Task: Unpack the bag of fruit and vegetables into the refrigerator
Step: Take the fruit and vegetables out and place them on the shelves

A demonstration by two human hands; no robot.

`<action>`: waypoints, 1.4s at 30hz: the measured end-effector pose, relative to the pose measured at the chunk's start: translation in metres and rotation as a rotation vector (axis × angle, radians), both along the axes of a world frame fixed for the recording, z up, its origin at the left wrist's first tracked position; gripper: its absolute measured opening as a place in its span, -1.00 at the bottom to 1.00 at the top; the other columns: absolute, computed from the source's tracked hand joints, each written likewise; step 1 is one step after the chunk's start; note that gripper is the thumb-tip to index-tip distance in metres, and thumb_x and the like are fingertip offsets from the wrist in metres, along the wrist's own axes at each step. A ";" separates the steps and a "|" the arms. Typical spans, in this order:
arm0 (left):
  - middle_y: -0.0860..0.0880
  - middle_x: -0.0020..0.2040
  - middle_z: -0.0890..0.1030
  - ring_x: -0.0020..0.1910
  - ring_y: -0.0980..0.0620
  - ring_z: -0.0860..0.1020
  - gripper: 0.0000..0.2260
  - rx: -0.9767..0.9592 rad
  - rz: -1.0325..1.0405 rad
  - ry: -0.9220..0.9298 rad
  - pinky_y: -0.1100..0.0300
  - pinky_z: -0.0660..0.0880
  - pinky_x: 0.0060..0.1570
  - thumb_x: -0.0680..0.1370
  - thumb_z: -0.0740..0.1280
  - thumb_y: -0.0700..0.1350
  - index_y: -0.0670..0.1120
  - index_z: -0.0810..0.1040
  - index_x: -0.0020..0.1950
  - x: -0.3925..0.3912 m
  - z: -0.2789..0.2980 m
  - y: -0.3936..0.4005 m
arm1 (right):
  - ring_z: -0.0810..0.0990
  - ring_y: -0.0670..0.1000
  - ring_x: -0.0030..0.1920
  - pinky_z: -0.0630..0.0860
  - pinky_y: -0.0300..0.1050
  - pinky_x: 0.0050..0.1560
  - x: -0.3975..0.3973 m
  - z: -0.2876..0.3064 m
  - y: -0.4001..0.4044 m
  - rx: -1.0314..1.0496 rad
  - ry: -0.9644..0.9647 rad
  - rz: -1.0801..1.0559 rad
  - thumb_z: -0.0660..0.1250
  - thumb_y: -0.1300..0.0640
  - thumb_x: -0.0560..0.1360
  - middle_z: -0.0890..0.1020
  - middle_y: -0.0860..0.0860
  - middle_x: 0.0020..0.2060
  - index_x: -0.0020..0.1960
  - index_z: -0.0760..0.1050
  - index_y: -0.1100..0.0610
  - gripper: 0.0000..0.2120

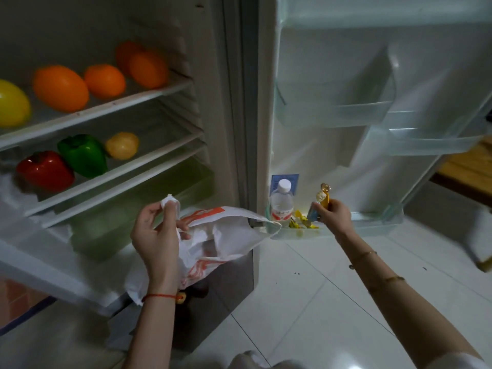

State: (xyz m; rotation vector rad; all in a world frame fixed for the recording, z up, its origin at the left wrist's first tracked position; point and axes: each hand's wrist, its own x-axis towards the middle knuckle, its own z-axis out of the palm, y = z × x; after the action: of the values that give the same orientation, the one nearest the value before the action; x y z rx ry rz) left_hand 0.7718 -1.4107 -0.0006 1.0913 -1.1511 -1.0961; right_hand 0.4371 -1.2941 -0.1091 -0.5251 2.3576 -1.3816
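My left hand (157, 233) grips the handle of a white and orange plastic bag (226, 235), which hangs open in front of the open refrigerator. My right hand (332, 215) holds a small wrapped packet (322, 198) with a gold twisted top, just above the lowest door bin (367, 222). On the upper shelf (138, 98) lie several oranges (61, 87) and a yellow fruit (12, 103). The shelf below carries a red pepper (45, 170), a green pepper (82, 154) and a lemon (122, 145).
A small water bottle (281, 202) and yellow wrapped sweets (300, 221) sit in the lowest door bin. Two door bins (332, 113) higher up look bare. A green-tinted crisper drawer (138, 203) is under the shelves. White tiled floor (319, 302) lies below; a wooden surface (468, 166) is at the right.
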 end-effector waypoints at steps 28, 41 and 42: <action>0.05 -0.46 0.56 -0.56 0.15 0.45 -0.95 -0.013 0.135 0.048 0.27 0.42 -0.58 0.58 0.40 -0.17 -0.12 0.58 -0.06 0.035 0.001 0.006 | 0.46 -0.09 -0.29 0.38 -0.31 -0.26 0.129 0.072 -0.034 -0.273 0.622 0.605 0.31 0.15 0.55 0.51 -0.04 -0.28 -0.12 0.49 0.12 -0.92; -0.10 -0.48 0.50 -0.64 0.05 0.32 -0.87 0.035 0.110 0.083 0.34 0.26 -0.60 0.58 0.36 -0.25 -0.33 0.52 -0.05 0.081 -0.017 0.026 | 0.54 0.08 0.17 0.41 -0.14 0.14 0.234 -0.032 -0.154 0.476 0.561 1.415 0.36 0.02 0.52 0.60 0.05 0.16 0.26 0.51 0.10 -0.66; -0.14 -0.45 0.51 -0.65 0.07 0.32 -0.87 0.040 0.115 0.075 0.35 0.25 -0.61 0.58 0.35 -0.25 -0.34 0.53 -0.04 0.083 -0.017 0.028 | 0.53 0.09 0.19 0.40 -0.13 0.16 0.240 -0.036 -0.157 0.510 0.568 1.436 0.35 -0.02 0.53 0.59 0.06 0.18 0.26 0.51 0.11 -0.64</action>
State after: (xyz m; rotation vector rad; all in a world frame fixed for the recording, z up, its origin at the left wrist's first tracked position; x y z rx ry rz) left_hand 0.8548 -1.3831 -0.0179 1.1244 -0.9993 -1.0645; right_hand 0.6774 -1.4514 -0.1453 -2.0123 1.6471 0.0430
